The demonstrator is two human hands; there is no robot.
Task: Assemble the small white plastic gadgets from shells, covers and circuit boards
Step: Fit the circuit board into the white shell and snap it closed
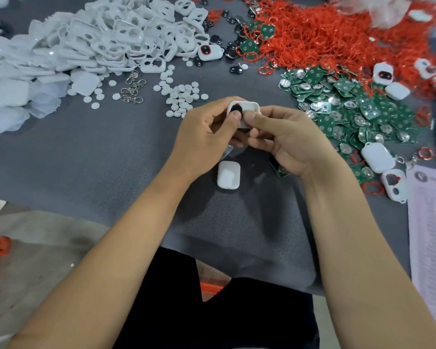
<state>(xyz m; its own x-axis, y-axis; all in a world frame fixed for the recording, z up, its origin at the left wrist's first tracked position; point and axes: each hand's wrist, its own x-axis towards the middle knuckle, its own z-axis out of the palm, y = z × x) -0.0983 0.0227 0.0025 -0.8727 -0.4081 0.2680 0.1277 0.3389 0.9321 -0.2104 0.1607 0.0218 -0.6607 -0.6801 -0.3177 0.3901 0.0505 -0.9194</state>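
both hands pinch one white shell (247, 108) between them, left hand (207, 137) thumb on its black button, right hand (285, 139) beside; cover (228, 175) below, boards (350, 109) right

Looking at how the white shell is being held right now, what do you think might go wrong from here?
1. The black oval button insert sits under the left hand's thumb only; if it is tilted, it may seat crooked in the white plastic shell.
2. Both hands hold the shell above the grey table; if the right hand loosens its grip, the shell could drop onto the finished white rounded case below.
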